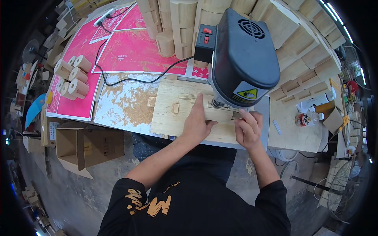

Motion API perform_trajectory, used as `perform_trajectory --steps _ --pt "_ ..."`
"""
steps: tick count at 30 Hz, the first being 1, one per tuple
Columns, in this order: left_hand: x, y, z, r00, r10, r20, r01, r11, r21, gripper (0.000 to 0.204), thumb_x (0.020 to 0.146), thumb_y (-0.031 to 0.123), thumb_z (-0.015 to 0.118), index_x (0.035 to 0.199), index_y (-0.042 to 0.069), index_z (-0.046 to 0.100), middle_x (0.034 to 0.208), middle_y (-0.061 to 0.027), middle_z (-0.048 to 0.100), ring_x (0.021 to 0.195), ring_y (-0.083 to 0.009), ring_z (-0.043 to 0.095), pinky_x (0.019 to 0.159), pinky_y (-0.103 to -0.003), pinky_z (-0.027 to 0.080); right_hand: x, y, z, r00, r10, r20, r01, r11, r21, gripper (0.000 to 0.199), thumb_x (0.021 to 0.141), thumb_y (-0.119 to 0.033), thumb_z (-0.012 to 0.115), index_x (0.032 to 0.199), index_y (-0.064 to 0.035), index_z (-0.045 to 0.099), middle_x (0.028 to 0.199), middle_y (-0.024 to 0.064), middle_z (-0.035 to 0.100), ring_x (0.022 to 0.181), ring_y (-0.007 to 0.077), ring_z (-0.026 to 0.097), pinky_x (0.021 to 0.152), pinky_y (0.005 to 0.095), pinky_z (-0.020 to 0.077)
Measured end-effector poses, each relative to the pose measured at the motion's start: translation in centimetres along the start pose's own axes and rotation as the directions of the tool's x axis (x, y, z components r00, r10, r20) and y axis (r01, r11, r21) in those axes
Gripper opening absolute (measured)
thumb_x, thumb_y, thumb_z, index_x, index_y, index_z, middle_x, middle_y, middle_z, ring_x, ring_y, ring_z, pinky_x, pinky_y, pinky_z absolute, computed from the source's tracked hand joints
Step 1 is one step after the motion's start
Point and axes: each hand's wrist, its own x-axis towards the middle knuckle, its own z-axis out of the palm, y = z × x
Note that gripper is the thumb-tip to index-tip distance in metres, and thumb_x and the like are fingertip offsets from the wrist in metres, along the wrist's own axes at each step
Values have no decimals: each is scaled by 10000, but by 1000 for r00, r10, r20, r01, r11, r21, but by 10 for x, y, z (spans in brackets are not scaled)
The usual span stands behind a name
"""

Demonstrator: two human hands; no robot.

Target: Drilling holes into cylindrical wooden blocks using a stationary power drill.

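A flat light wooden strip point(219, 114) lies on a pale wooden board point(169, 118) under the black head of a bench drill press point(242, 55). My left hand point(197, 120) presses flat on the strip's left part, fingers pointing toward the drill. My right hand point(248, 128) grips the strip's right end, just below the machine's head. The drill bit itself is hidden by the housing. Two small wooden blocks point(175, 107) are fixed on the board left of my left hand.
Stacks of round-edged wooden blocks point(179, 23) stand behind the machine. Short wooden cylinders point(75, 76) lie on pink sheets point(134, 51) at left. A black cable point(130, 80) crosses the bench. An open cardboard box point(84, 147) sits below left; bottles point(311, 116) stand at right.
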Motion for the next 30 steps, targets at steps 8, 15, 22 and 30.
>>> perform_trajectory --steps 8,15,22,30 --pt "52 -11 -58 903 -133 408 126 991 45 1169 637 448 898 1486 -108 318 1445 -326 449 1337 -449 462 1118 -427 398 149 0 -39 733 678 62 -626 636 452 259 984 -176 610 1176 -3 624 872 70 602 748 152 547 691 272 446" --pt "38 5 -103 685 -277 674 212 961 179 960 616 461 902 1343 -45 532 1211 -260 606 1164 -367 599 1039 -395 460 18 11 -19 788 357 501 -404 915 -17 360 883 -168 743 1210 -50 650 972 129 677 978 315 632 869 407 494" --pt "3 -4 -183 805 -317 502 230 946 228 833 626 176 894 1340 17 496 1301 -279 563 1189 -424 586 1029 -422 472 -15 4 -34 587 627 512 -697 714 -75 295 815 -29 744 1102 -25 680 1059 160 674 981 352 653 815 401 532" --pt "-39 -27 -112 979 -2 202 -99 867 488 791 752 -32 681 1473 170 426 1543 -291 347 987 -472 671 797 -483 596 -11 9 -18 576 650 496 -735 677 -34 308 832 -23 744 1130 -20 666 1060 157 660 834 349 657 720 381 536"
